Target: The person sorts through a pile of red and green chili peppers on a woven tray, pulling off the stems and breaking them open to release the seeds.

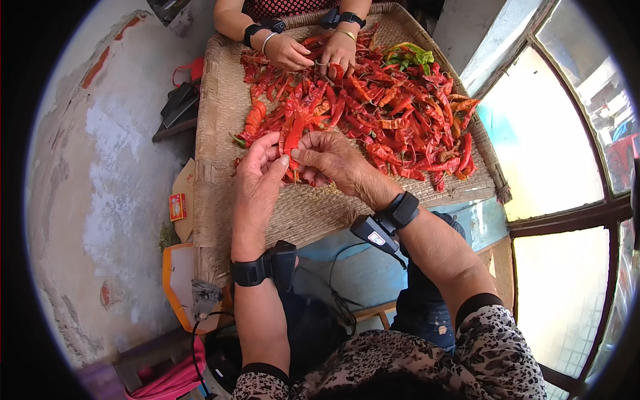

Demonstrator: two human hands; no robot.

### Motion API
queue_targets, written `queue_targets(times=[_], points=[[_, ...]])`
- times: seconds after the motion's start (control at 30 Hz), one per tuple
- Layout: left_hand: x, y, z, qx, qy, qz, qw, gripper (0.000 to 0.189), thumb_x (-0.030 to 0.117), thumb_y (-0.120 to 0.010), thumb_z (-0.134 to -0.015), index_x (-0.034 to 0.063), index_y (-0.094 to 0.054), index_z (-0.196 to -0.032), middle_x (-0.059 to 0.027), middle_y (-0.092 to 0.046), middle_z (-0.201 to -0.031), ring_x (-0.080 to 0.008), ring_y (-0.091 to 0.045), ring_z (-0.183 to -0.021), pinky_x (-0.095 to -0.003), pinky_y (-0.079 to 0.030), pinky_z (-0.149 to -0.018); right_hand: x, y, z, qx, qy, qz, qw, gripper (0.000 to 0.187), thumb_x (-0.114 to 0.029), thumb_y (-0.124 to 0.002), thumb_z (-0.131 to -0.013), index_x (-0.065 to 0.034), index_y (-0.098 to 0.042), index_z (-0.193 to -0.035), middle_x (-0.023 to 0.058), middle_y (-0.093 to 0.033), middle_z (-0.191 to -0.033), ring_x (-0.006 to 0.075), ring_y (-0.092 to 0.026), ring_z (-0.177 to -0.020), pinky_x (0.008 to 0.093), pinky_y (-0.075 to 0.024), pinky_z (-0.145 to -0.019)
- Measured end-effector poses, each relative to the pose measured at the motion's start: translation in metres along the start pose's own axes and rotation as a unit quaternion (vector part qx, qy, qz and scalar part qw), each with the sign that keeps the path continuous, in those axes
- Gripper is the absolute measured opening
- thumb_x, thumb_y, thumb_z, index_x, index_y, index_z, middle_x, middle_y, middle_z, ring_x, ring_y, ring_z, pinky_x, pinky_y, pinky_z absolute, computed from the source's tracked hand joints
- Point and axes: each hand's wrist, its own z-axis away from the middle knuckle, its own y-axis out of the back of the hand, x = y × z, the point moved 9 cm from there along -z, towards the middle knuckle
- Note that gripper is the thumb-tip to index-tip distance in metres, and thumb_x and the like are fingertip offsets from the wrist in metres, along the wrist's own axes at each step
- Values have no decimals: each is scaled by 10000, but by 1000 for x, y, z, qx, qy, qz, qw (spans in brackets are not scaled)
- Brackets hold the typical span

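Over the near part of a woven tray, my left hand [260, 180] and my right hand [340, 160] meet around a red chili pepper [295, 134]. The pepper points away from me, its stem end toward me between my thumbs. Another red pepper seems to lie against it by my left fingers; where one ends and the other begins is partly hidden. Beyond my hands a heap of wrinkled red chili peppers [400, 120] covers much of the woven tray [310, 215]. A few yellow-green peppers [410, 54] rest at the heap's far right.
Across the tray, another person's hands [320, 55] are among the peppers. A plastered wall [110, 165] stands at left, a framed window [555, 135] at right. A small red-and-yellow box [177, 206] and an orange-edged container [175, 285] sit left of the tray. Cables [340, 300] hang below it.
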Motion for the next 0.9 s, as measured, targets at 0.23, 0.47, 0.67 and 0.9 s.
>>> queue_targets(times=[0.23, 0.47, 0.67, 0.9], points=[[-6, 16, -6, 54, -38, -69, 995, 352, 27, -549, -882, -5, -479, -1226, -63, -604, -894, -98, -549, -763, -251, -468, -668, -28, 16, 2, 8, 76, 65, 995, 204, -221, -614, -903, -28, -585, -843, 21, -586, -630, 65, -548, -536, 206, -427, -425], [8, 31, 0, 128, -90, -166, 974, 307, 29, -544, -882, 19, -516, -1187, -83, -614, -832, -133, -570, -708, -274, -477, -642, -43, 63, -3, 82, 148, 451, 876, 332, -281, -630, -860, 0, -583, -1031, 110, -636, -720, 259, -640, -676, 380, -521, -638], [15, 20, 0, 112, -77, -191, 972, 336, -1, -519, -897, -12, -479, -1230, -40, -584, -857, -81, -530, -741, -221, -442, -657, 3, 33, -9, 86, 128, 695, 703, 309, -109, -573, -795, -23, -500, -1083, 206, -562, -938, 364, -616, -822, 454, -507, -673], [13, 20, -1, 107, -66, -205, 971, 328, 9, -519, -895, -3, -495, -1221, -43, -583, -846, -88, -525, -731, -233, -445, -649, -28, 7, -4, 90, 262, 615, 739, 122, -121, -594, -786, -18, -554, -837, 180, -576, -838, 354, -607, -736, 439, -503, -633]])
